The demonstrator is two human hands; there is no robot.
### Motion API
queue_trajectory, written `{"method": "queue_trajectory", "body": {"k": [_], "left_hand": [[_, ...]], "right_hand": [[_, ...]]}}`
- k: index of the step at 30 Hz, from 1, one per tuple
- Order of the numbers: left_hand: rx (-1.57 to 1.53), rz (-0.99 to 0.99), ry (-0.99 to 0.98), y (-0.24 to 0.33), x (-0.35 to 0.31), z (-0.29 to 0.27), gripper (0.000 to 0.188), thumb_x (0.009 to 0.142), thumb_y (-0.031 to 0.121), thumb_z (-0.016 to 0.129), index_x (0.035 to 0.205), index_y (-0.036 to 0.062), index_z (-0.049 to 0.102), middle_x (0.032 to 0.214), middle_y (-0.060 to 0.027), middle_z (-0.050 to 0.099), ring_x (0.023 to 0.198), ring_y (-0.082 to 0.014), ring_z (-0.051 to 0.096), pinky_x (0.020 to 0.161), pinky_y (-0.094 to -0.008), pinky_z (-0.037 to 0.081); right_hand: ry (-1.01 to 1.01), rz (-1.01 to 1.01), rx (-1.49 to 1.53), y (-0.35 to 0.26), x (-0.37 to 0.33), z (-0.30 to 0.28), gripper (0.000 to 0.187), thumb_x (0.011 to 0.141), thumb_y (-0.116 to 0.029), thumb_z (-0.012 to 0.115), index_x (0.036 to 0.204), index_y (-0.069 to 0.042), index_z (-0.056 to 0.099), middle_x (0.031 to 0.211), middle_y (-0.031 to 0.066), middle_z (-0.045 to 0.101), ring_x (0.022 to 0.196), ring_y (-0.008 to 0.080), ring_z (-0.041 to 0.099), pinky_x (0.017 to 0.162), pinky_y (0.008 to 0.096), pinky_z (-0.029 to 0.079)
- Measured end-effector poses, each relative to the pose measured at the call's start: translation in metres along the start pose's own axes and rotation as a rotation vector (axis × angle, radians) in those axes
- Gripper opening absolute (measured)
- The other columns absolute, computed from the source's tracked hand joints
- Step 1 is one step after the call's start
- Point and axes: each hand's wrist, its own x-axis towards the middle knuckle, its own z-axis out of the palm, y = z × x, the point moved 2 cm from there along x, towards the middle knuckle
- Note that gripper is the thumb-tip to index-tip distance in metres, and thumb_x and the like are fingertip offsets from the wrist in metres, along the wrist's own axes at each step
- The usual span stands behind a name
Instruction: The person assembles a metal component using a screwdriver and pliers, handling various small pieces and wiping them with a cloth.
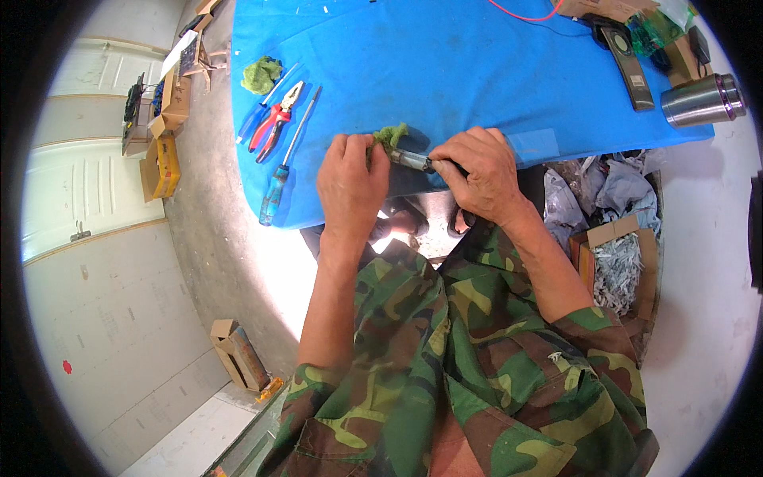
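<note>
Over the near edge of the blue-covered table [445, 71], my two hands are closed around opposite ends of one object. Between them shows a slim silver metal cylinder [412, 160] with a dark end. My left hand [350, 179] pinches a green cloth [391, 135] against the cylinder's left part, which the cloth and fingers hide. My right hand [482, 171] wraps round the dark right end, thumb along it. Left of my hands lie a screwdriver with a blue handle [274, 195], red-handled pliers [276, 123], a second blue-handled screwdriver [254, 121] and another crumpled green cloth [261, 75].
A steel flask [701, 101] stands at the table's right, near a flat dark device [628, 67]. A clear plastic sheet [534, 145] lies by my right hand. Below the table's right side is a carton of shredded paper [618, 270]. More cartons [238, 354] stand on the floor at left.
</note>
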Motion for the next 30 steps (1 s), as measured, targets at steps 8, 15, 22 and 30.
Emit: {"method": "queue_trajectory", "body": {"k": [8,15,22,30], "left_hand": [[-0.007,-0.042,0.009,0.002,0.010,0.001,0.007,0.091,0.008,0.075,0.096,0.0028,0.071,0.088,-0.0152,0.066,0.079,-0.0376,0.067,0.068,-0.0472,0.053],[-0.116,0.013,-0.054,0.032,0.000,-0.009,0.010,0.090,0.006,0.078,0.098,0.0018,0.074,0.091,-0.0148,0.071,0.079,-0.0332,0.072,0.069,-0.0421,0.056],[-0.054,0.060,-0.123,0.032,-0.008,0.002,0.009,0.090,0.006,0.075,0.096,0.0042,0.068,0.090,-0.0142,0.064,0.083,-0.0367,0.067,0.069,-0.0476,0.054],[0.027,0.027,-0.020,-0.001,0.004,-0.002,0.009,0.091,0.009,0.076,0.095,0.0041,0.070,0.089,-0.0142,0.066,0.081,-0.0368,0.068,0.068,-0.0471,0.054]], "right_hand": [[0.013,-0.026,-0.032,-0.004,-0.001,-0.003,0.018,0.079,-0.014,0.086,0.096,-0.013,0.080,0.097,0.0016,0.072,0.092,0.0241,0.065,0.081,0.0404,0.045],[0.005,-0.034,-0.059,-0.002,-0.002,-0.001,0.019,0.075,-0.014,0.088,0.091,-0.012,0.078,0.091,0.0006,0.067,0.088,0.0243,0.062,0.079,0.0401,0.044],[-0.005,-0.004,-0.064,-0.001,-0.001,0.002,0.014,0.075,-0.017,0.086,0.085,-0.014,0.077,0.089,0.0000,0.066,0.089,0.0250,0.062,0.081,0.0416,0.044],[-0.019,0.008,-0.045,-0.003,-0.001,0.000,0.011,0.078,-0.019,0.085,0.086,-0.014,0.079,0.087,0.0000,0.067,0.088,0.0240,0.062,0.082,0.0408,0.044]]}}
